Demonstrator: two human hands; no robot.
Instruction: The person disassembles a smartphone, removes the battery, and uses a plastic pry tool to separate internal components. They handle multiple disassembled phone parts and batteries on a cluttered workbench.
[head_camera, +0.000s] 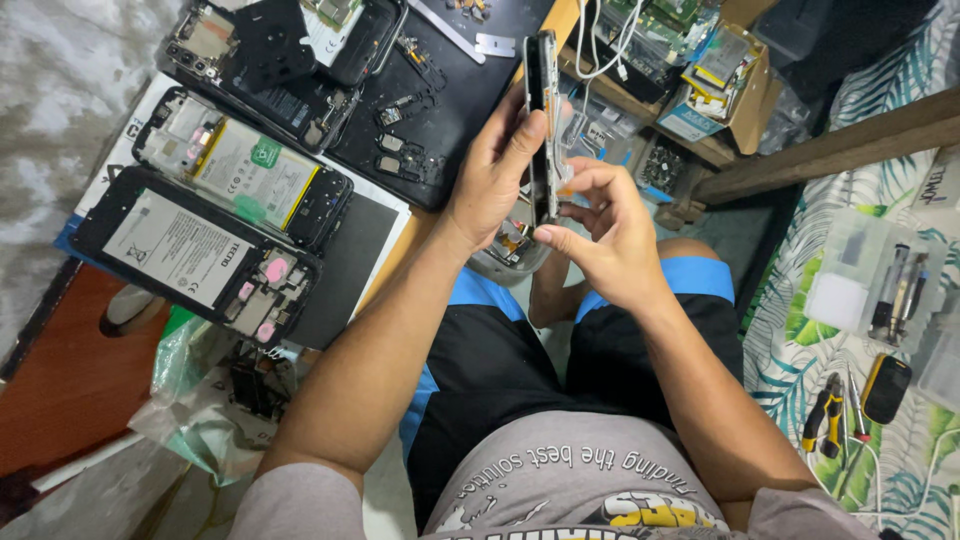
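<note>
Two hands, left hand (495, 175) and right hand (605, 235), both clamped on one edge-on phone (541, 120), beside three opened phones (195, 250)

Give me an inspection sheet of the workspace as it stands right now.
Surface: a wooden board at the left carries a dark mat.
Job's things: a phone is held on edge, upright, between both hands.
Clutter: two opened phones with bare batteries, loose small parts, a plastic bag, a box of circuit boards.
Grippers: the left hand grips the phone's side; the right hand pinches its lower end.
Cables: a white cable hangs behind the phone.
Surroundings: leaf-print cloth at the right with pliers and a clear tool case.
</note>
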